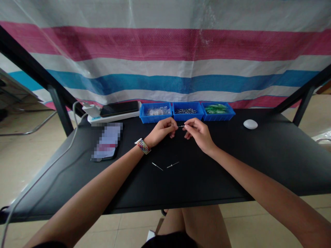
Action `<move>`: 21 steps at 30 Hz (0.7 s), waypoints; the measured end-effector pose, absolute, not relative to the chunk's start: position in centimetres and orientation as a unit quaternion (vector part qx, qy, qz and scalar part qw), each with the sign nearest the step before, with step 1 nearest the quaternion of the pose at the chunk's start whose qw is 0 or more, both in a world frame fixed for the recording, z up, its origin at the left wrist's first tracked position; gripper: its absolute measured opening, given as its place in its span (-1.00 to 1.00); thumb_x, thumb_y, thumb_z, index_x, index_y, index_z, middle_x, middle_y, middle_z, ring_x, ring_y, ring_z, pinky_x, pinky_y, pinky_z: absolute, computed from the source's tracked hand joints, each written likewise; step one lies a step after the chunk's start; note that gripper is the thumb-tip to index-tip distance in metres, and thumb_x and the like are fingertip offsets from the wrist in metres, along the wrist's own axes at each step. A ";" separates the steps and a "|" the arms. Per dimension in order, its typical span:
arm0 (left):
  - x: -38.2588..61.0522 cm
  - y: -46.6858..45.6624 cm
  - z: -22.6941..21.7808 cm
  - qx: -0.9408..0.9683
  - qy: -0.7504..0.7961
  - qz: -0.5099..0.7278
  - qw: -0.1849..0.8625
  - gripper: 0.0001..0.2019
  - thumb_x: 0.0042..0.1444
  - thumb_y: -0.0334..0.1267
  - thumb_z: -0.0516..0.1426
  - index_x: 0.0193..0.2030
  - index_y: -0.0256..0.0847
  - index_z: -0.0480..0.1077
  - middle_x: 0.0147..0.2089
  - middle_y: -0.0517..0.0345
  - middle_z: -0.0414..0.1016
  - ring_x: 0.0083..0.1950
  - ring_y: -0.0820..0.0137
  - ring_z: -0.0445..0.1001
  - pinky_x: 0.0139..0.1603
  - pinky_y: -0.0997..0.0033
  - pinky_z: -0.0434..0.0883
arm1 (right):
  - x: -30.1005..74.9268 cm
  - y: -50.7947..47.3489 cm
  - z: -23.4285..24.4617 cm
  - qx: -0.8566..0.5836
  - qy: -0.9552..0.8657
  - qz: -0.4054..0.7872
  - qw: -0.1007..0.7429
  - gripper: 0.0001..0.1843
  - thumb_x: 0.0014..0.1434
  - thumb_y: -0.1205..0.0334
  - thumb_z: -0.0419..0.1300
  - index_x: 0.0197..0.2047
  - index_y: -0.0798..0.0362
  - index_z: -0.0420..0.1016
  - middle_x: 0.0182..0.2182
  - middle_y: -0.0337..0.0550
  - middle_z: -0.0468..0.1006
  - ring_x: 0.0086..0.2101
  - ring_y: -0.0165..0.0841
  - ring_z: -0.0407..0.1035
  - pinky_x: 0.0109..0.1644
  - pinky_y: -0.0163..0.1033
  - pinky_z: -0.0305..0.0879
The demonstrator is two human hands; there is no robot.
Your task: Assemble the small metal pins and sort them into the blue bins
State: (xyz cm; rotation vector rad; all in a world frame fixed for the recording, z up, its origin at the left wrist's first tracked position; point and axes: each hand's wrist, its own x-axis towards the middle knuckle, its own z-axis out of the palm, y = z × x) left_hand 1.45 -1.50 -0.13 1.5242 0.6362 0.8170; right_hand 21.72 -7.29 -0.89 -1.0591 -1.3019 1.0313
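Observation:
My left hand (162, 131) and my right hand (198, 132) meet above the black table (258, 165), just in front of the blue bins. Both are pinched on the two ends of one thin metal pin (181, 126) held between them. A patterned band sits on my left wrist. Nearer to me, two more thin pins (157, 166) (172, 165) lie loose on the table.
Three blue bins stand in a row at the back: clear parts (156, 112), metal pins (186, 111), green parts (217, 109). A phone (107, 142) lies at left, another phone on a white power strip (113, 112) with a cable, and a white oval object (250, 124) at right.

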 end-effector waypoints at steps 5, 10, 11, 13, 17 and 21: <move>1.6 -1.6 0.2 0.663 0.264 0.366 0.597 -0.75 0.17 -0.20 0.34 -0.25 -0.23 0.36 -0.44 0.30 0.38 -0.47 0.53 0.41 -0.41 0.53 0.39 | 22.1 -7.0 -1.1 -0.458 -0.559 0.454 0.522 -0.57 0.29 -0.20 0.29 -0.33 0.01 0.49 -0.37 -0.19 0.58 -0.49 -0.38 0.51 -0.45 -0.29 0.43; 1.4 -1.6 0.1 0.672 0.264 0.369 0.585 -0.73 0.18 -0.18 0.36 -0.24 -0.24 0.36 -0.44 0.30 0.38 -0.47 0.53 0.42 -0.41 0.54 0.38 | 22.2 -7.0 -1.2 -0.462 -0.571 0.446 0.511 -0.59 0.30 -0.16 0.30 -0.33 0.02 0.48 -0.38 -0.20 0.58 -0.48 -0.39 0.51 -0.43 -0.30 0.43; 1.4 -1.6 0.1 0.674 0.265 0.369 0.583 -0.73 0.18 -0.18 0.36 -0.23 -0.24 0.37 -0.44 0.30 0.39 -0.46 0.53 0.43 -0.40 0.54 0.38 | 22.2 -7.0 -1.2 -0.462 -0.571 0.447 0.511 -0.60 0.30 -0.16 0.30 -0.33 0.02 0.48 -0.37 -0.20 0.58 -0.48 -0.39 0.51 -0.43 -0.30 0.43; 1.4 -1.6 0.1 0.676 0.264 0.370 0.580 -0.73 0.18 -0.18 0.36 -0.22 -0.24 0.37 -0.43 0.29 0.40 -0.46 0.53 0.43 -0.40 0.54 0.38 | 22.2 -6.9 -1.2 -0.461 -0.571 0.450 0.509 -0.60 0.29 -0.16 0.31 -0.33 0.02 0.49 -0.37 -0.19 0.59 -0.48 -0.38 0.51 -0.43 -0.29 0.43; 1.5 -1.6 0.1 0.678 0.270 0.367 0.577 -0.73 0.17 -0.18 0.36 -0.22 -0.25 0.37 -0.44 0.29 0.41 -0.47 0.53 0.43 -0.42 0.55 0.37 | 22.2 -6.9 -1.2 -0.456 -0.581 0.448 0.505 -0.59 0.26 -0.17 0.34 -0.32 0.02 0.51 -0.37 -0.17 0.60 -0.47 -0.38 0.49 -0.42 -0.28 0.44; 1.6 -1.6 0.0 0.659 0.280 0.364 0.596 -0.71 0.18 -0.15 0.36 -0.18 -0.23 0.36 -0.46 0.31 0.41 -0.49 0.51 0.43 -0.42 0.53 0.39 | 22.2 -6.9 -1.2 -0.453 -0.580 0.435 0.519 -0.62 0.23 -0.14 0.37 -0.29 0.02 0.50 -0.36 -0.18 0.60 -0.49 -0.40 0.48 -0.43 -0.29 0.43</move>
